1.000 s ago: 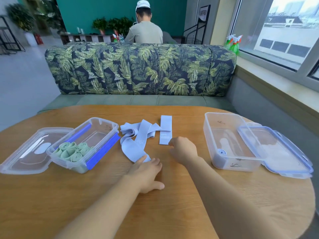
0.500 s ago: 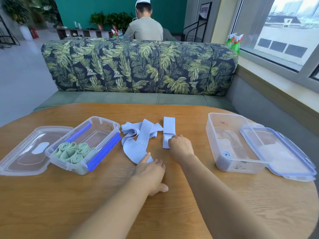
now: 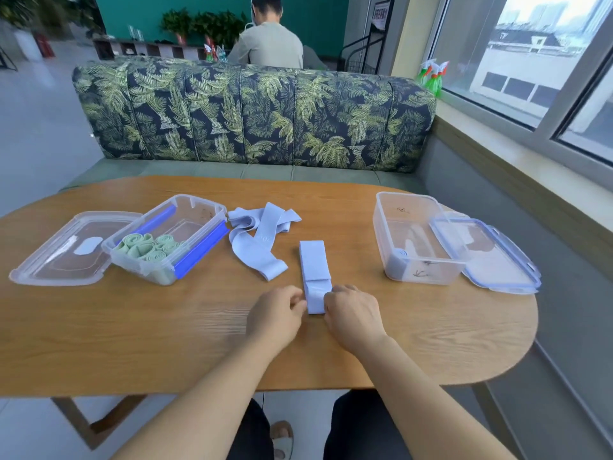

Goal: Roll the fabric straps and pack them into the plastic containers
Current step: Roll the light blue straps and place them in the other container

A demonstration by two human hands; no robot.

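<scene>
A pale blue fabric strap [image 3: 314, 267] lies flat on the wooden table [image 3: 132, 327], pointing away from me. My left hand [image 3: 277, 315] and my right hand [image 3: 351, 315] pinch its near end from either side. More pale blue straps [image 3: 257, 239] lie in a loose tangle farther back. The clear container on the left [image 3: 166, 234] holds several green rolled straps [image 3: 146, 247]. The clear container on the right [image 3: 414, 237] holds one blue rolled strap [image 3: 399, 254].
A clear lid [image 3: 63, 250] lies left of the left container; a blue-rimmed lid [image 3: 487, 257] leans at the right container. A leaf-patterned sofa [image 3: 252, 111] stands behind the table, and a person [image 3: 267, 44] sits beyond it, back turned. The window sill runs along the right.
The single strap was pulled out of the pile toward me. Both hands moved to its near end and now pinch it. The camera tilted down.
</scene>
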